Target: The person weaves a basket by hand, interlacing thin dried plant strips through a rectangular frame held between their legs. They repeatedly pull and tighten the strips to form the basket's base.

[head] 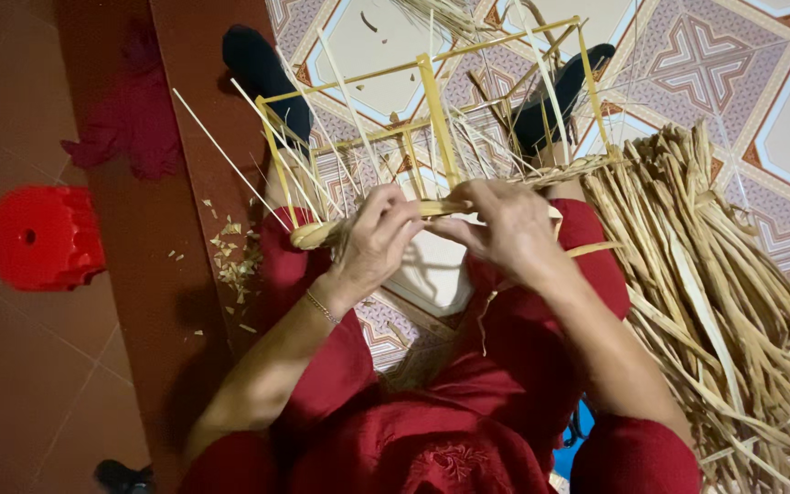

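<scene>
A patterned tile floor [779, 128] is lying beyond the hands, with a darker brown strip to their left carrying straw scraps [235, 261] and a red plastic stool [40, 236] farther left. The left hand [372, 240] and right hand [505, 229] are closing narrowly together on a twisted straw strand [432, 209], pinching it against the near rail of a yellow strip frame [432, 110] that is resting on the knees. A heap of dried straw [724, 302] is lying just right of the right hand. Risk judged: the thin uprights are leaning unevenly, so a hard pull could be bending the frame or snapping the strand; loose ends could be slipping out.
</scene>
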